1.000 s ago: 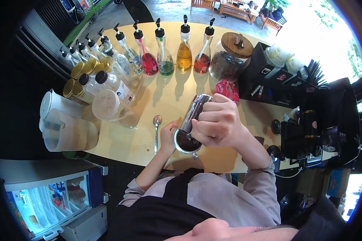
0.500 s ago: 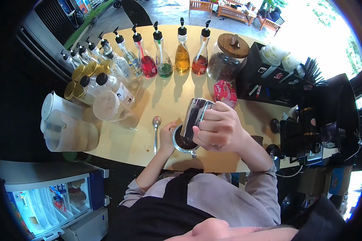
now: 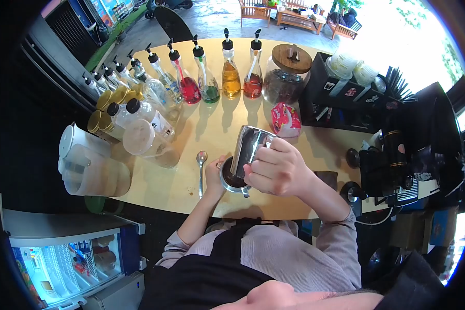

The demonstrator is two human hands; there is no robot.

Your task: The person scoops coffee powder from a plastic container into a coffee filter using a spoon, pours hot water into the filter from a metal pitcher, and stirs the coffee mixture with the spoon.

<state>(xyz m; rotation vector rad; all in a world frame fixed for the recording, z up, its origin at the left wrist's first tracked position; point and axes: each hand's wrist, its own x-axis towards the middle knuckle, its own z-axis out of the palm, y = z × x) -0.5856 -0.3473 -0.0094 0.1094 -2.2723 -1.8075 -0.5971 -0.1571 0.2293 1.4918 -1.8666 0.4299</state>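
Note:
My right hand is closed around the handle side of a shiny metal pitcher, which tilts with its lower end over a second metal pitcher. Dark liquid shows inside the lower pitcher. At the left side of that one, my left hand has its fingers around the handle. Whether a stream runs between the two vessels I cannot make out. A metal spoon lies on the table just left of my left hand.
Pump bottles of coloured syrup line the far edge of the wooden table. Jars and plastic jugs stand left. A wooden-lidded jar, pink packet and black cup holder sit right, near a black machine.
The upper pitcher has turned slightly in my right hand, showing more of its shiny surface. My left hand keeps its hold on the lower pitcher. The whole view has shifted a little.

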